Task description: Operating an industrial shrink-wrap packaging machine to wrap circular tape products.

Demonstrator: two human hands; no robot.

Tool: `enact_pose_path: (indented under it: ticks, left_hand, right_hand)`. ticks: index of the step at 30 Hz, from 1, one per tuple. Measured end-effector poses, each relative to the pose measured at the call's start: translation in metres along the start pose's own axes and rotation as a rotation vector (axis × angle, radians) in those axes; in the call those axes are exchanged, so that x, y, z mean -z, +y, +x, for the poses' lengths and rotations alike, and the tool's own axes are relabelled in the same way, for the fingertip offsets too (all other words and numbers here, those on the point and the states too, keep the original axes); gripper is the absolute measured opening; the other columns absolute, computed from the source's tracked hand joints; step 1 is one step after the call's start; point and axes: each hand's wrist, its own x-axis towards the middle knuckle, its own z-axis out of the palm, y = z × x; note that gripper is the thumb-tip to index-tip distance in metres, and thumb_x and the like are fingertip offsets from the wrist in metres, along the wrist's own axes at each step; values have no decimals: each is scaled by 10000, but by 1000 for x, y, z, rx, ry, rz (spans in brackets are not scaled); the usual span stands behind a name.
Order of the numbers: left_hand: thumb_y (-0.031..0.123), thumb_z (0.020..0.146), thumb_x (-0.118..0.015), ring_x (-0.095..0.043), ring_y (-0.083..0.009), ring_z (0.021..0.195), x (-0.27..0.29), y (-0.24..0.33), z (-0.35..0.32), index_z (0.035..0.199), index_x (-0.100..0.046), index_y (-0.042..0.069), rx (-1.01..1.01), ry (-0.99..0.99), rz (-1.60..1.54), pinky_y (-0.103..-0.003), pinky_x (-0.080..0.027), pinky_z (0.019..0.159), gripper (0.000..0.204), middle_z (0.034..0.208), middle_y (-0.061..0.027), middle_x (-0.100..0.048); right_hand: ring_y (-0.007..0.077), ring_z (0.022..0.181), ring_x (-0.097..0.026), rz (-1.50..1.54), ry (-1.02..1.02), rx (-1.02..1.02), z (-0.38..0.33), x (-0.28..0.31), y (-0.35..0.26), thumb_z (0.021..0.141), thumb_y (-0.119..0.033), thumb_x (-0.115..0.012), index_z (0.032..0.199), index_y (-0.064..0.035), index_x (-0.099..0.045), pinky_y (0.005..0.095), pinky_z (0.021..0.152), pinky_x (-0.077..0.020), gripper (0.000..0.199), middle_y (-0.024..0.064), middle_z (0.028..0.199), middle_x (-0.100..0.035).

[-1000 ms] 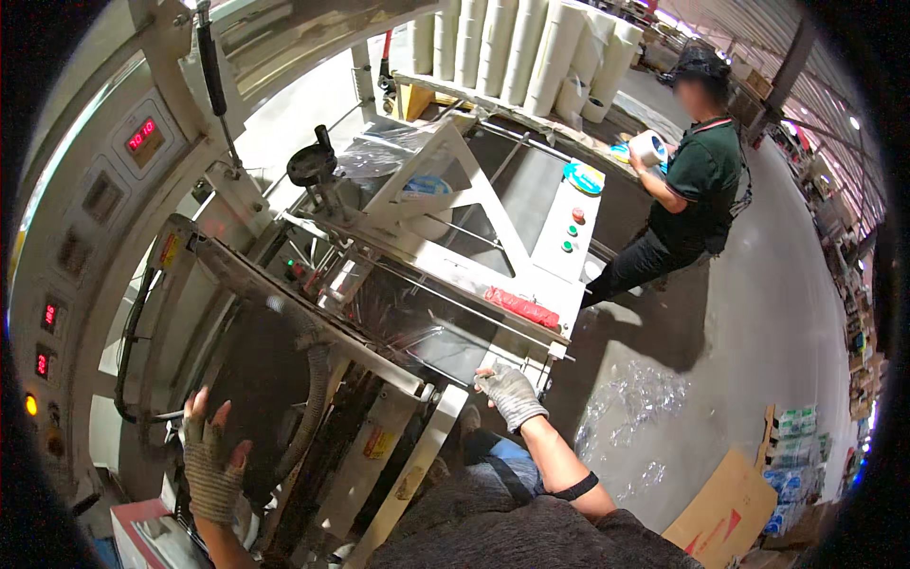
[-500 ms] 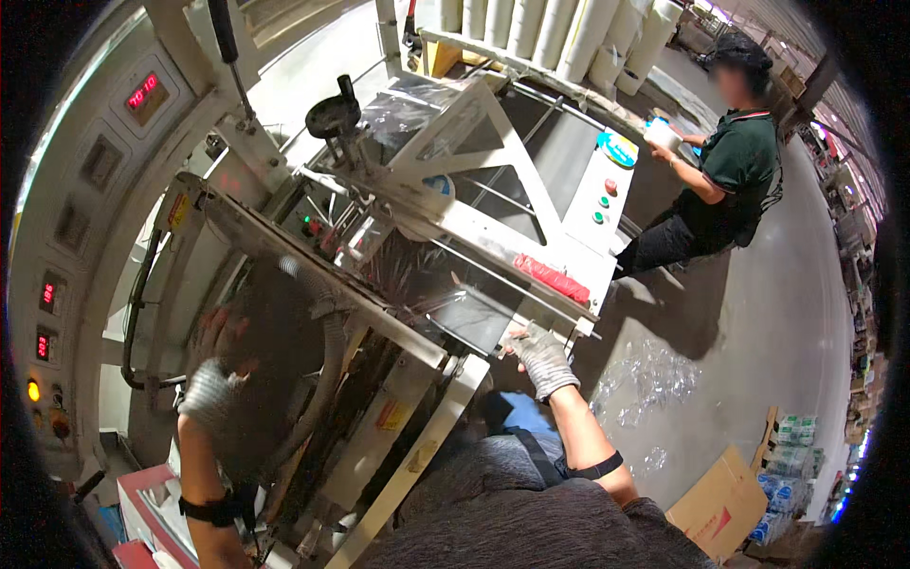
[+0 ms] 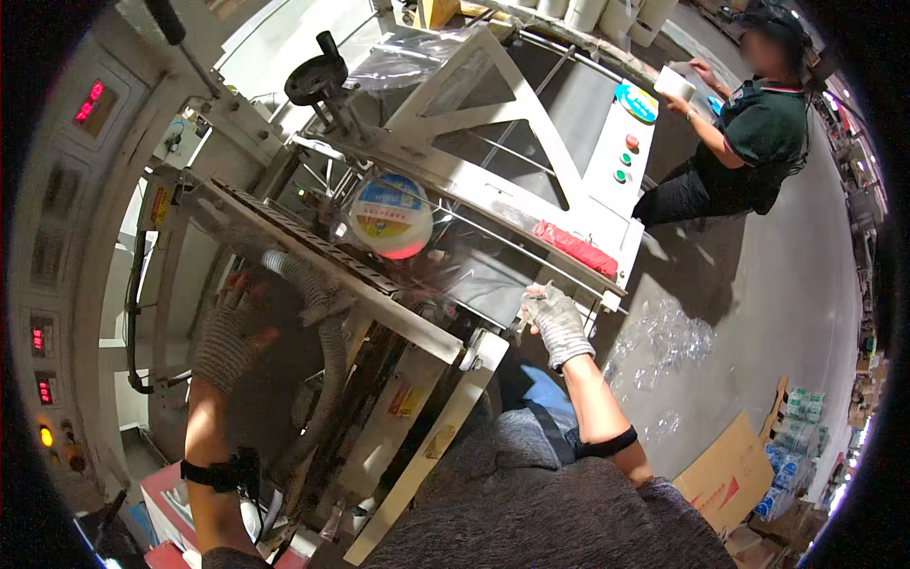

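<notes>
My left hand (image 3: 232, 332), in a knit glove, reaches into the dark inside of the packing machine with its fingers apart. It holds nothing and sits just left of a grey ribbed hose (image 3: 318, 303). My right hand (image 3: 555, 321), also gloved, is at the front edge of the machine's metal bed (image 3: 512, 204). Its fingers pinch the edge of the clear plastic film (image 3: 464, 275). A round bowl (image 3: 391, 216) with a blue, yellow and red lid lies under the film between my hands.
A co-worker (image 3: 758, 133) in a dark shirt stands at the machine's far end holding a white container (image 3: 675, 83). Near them are a button panel (image 3: 626, 161) and a red bar (image 3: 578, 248). A black handwheel (image 3: 318, 76) sits above. Crumpled film (image 3: 664, 341) and a cardboard box (image 3: 730, 474) lie on the floor.
My left hand has risen from low beside the machine up into its inside. The round bowl has come into view under the film. My right hand stays at the front edge.
</notes>
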Motion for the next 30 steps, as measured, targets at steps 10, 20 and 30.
enact_pose_path:
  ticks: [10, 20, 30]
  left_hand:
    - [442, 690, -626, -187, -365, 1298, -35, -7, 15, 1267, -407, 54, -40, -211, 125, -439, -157, 1074, 729, 1392, -183, -236]
    - [470, 680, -650, -139, -364, 1316, -35, -2, 31, 1301, -375, 49, -85, -404, 290, -428, -151, 1081, 798, 1403, -210, -201]
    - [563, 484, -763, -76, -426, 1313, -110, -5, 58, 1367, -161, 128, -448, -139, -95, -571, -147, 1025, 1154, 1436, -200, 7]
  right_hand:
    - [74, 481, -487, -172, 40, -6, 21, -7, -6, 806, -223, -619, 1112, -41, -547, 221, 454, -405, 363, 32, 688, -565]
    - [82, 507, -494, -106, -60, -22, 36, -33, -15, 793, -227, -628, 1161, 4, -500, 225, 477, -416, 452, 47, 745, -584]
    - [44, 515, -482, 23, -62, -71, 49, -46, -21, 756, -142, -647, 1162, -23, -503, 183, 450, -386, 448, -2, 767, -596]
